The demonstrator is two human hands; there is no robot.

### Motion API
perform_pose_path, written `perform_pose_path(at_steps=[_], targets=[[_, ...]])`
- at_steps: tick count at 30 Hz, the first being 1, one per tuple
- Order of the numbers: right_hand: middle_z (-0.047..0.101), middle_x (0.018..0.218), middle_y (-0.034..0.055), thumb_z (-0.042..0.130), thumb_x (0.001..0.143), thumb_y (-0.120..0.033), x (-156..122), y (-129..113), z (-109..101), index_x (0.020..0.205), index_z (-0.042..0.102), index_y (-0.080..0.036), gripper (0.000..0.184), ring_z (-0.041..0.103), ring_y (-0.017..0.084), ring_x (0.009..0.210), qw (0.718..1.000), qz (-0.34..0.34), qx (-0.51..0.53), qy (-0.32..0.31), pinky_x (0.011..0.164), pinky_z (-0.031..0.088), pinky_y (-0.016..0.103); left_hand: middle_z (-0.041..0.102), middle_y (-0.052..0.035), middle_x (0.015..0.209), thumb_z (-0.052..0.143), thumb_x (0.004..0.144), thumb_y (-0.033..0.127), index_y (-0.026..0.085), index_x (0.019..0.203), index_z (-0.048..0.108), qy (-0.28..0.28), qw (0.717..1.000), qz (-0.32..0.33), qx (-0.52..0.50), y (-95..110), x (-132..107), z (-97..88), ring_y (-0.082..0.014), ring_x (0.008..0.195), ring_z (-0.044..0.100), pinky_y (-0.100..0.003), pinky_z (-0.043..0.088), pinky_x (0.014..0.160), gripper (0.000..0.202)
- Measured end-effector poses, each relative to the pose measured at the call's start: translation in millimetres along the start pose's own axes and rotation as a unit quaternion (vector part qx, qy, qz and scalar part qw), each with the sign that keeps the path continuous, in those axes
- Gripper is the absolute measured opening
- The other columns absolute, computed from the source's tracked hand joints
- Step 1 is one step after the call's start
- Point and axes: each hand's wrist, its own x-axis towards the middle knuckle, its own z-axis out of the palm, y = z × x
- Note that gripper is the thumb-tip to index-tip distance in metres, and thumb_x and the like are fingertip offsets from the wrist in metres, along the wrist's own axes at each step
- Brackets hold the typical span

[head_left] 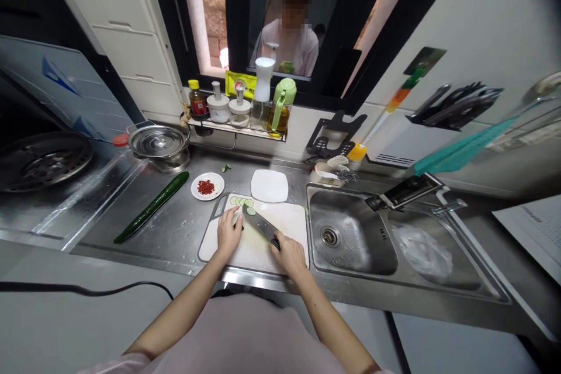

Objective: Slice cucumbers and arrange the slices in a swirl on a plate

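Observation:
My right hand [290, 252] is wrapped around the black handle of a kitchen knife [264, 227]. Its wide blade slants up and left across a white cutting board [263, 257] with a grey rim. A cucumber slice [250, 211] lies at the blade's tip, and several more slices [236, 201] form a row along the board's upper edge. On the board's left part, my left hand [228, 234] has its fingers curled beside the blade. A small dark bit shows by its thumb; what it holds, if anything, is mostly hidden.
A whole cucumber [153, 207] lies left of the board. Behind the board stand a plate of chopped red pieces [205, 187] and a white square dish [269, 185]. The sink [353, 266] is to the right. Seasoning jars [218, 108] line a shelf [236, 127] under the window.

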Motion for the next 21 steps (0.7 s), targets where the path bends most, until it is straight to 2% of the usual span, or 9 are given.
perform_pose_path(at_steps=[3,7,12,15,21], targets=[[0.070,0.098,0.0072,0.045,0.090,-0.032,-1.7,1.9,-3.7,0.115,0.054,-0.022,0.028,0.065,0.020,0.089,1.000,-0.007,-0.027,0.003,0.070,0.037,0.026,0.062,-0.0084,0.118,0.046,0.090,0.033,0.021,0.116,0.059,-0.015,1.000,-0.014,-0.002,7.1,11.5,0.5,-0.0225,0.114,0.054,-0.038,0.039,0.102,0.032],[0.069,0.098,0.0076,0.049,0.090,-0.032,-6.3,6.4,-8.1,0.114,0.053,-0.022,0.027,0.064,0.020,0.091,0.998,-0.017,-0.052,-0.001,0.072,0.037,0.026,0.063,-0.0080,0.117,0.053,0.085,0.040,0.022,0.116,0.060,-0.063,0.996,-0.049,0.025,12.3,18.1,-0.9,-0.0236,0.112,0.055,-0.037,0.039,0.100,0.036],[0.068,0.095,0.0077,0.052,0.090,-0.034,-13.5,15.9,-6.3,0.115,0.052,-0.022,0.028,0.063,0.021,0.091,0.996,-0.046,-0.079,0.001,0.073,0.037,0.027,0.067,-0.0047,0.104,0.062,0.077,0.045,0.025,0.113,0.061,-0.135,0.980,-0.124,0.079,18.7,18.6,-3.9,-0.0231,0.102,0.058,-0.035,0.041,0.088,0.041],[0.068,0.095,0.0073,0.052,0.090,-0.035,-16.8,21.5,-3.0,0.115,0.052,-0.021,0.028,0.063,0.021,0.090,0.994,-0.051,-0.092,-0.001,0.073,0.037,0.028,0.068,-0.0015,0.097,0.063,0.076,0.042,0.026,0.109,0.062,-0.168,0.972,-0.149,0.074,19.1,19.3,-2.6,-0.0199,0.093,0.060,-0.032,0.041,0.082,0.037],[0.068,0.093,0.0069,0.054,0.089,-0.035,-21.2,27.8,-2.0,0.115,0.053,-0.021,0.029,0.062,0.021,0.089,0.994,-0.050,-0.101,-0.001,0.072,0.036,0.028,0.069,0.0008,0.090,0.062,0.075,0.027,0.024,0.109,0.063,-0.198,0.967,-0.157,0.020,13.0,25.1,8.2,-0.0154,0.086,0.062,-0.027,0.043,0.078,0.034]])
